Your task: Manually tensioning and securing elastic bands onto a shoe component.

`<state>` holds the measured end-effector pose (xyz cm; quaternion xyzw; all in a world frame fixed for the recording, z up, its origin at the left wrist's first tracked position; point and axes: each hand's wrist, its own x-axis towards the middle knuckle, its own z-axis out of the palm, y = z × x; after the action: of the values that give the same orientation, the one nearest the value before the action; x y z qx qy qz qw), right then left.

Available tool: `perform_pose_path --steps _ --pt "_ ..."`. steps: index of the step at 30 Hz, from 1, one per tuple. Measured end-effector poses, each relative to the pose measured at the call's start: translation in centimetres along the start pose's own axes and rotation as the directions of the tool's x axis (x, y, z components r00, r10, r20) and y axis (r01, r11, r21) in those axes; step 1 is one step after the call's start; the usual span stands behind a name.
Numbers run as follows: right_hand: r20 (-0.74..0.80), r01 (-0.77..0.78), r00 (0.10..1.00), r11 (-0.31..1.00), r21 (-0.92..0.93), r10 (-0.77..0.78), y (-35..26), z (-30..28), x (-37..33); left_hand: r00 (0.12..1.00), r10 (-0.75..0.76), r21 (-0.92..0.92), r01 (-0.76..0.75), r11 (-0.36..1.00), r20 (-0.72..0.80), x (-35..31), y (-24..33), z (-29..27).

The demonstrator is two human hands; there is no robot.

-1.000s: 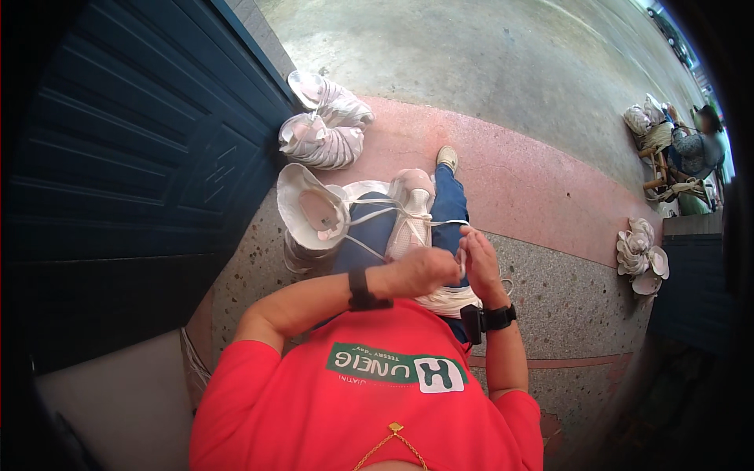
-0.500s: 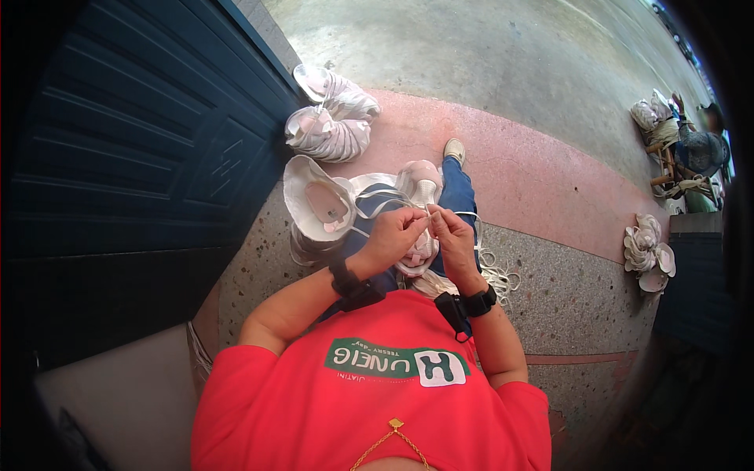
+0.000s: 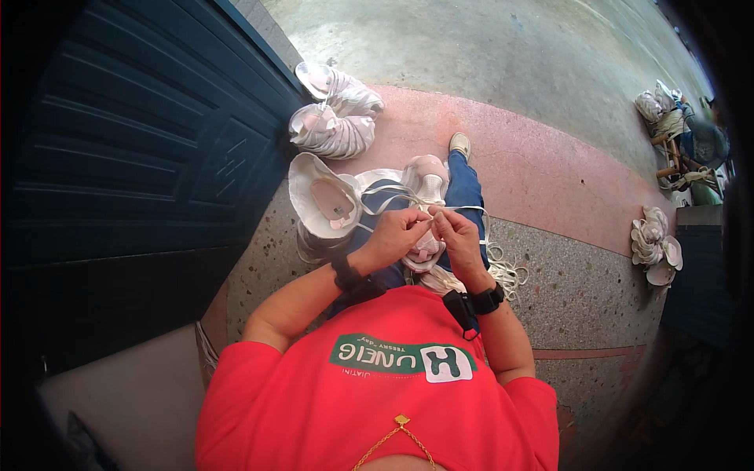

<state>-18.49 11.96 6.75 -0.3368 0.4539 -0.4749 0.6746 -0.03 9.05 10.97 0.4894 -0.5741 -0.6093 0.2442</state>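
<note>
Across my lap lies a pale pink and white shoe upper (image 3: 426, 169), its toe pointing away from me. White shoelace (image 3: 466, 208) runs through its middle, with loose loops to the left and an end stretching right over my knee. My left hand (image 3: 393, 238) pinches the shoelace just above the upper, fingertips together. My right hand (image 3: 459, 242) is closed in a pinch right beside it, also on the shoelace. Both sets of fingertips nearly touch, and they partly hide the lace holes. To the left of my knee stands a stack of similar uppers (image 3: 302, 184).
More nested uppers (image 3: 338, 135) lie by the dark blue door (image 3: 157, 157) at the far left. A bundle of loose white laces (image 3: 510, 275) hangs by my right thigh. Further uppers (image 3: 656, 247) lie on the floor at right. A wooden stool (image 3: 670, 161) stands farther back.
The shoelace's right end now stretches out straighter over my right knee. Both hands stay pinched close together above the upper; the whole view has shifted slightly.
</note>
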Motion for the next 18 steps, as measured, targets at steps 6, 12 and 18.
perform_pose_path --steps 6,12,18 --pt "0.016 0.049 0.999 0.991 -0.121 -0.047 1.4 -1.4 -2.4 0.991 0.091 0.283 -0.115 0.952 0.096 2.5 -2.9 -1.7" --pt "0.161 0.074 0.986 0.985 -0.157 -0.049 -1.9 -0.4 -4.1 0.980 0.107 0.736 -0.195 0.649 0.166 9.2 -4.9 -3.4" --pt "0.311 0.230 0.934 0.963 -0.142 -0.177 -13.0 -0.1 -3.6 0.914 -0.077 0.779 -0.294 0.553 0.399 13.9 -3.2 -3.3"
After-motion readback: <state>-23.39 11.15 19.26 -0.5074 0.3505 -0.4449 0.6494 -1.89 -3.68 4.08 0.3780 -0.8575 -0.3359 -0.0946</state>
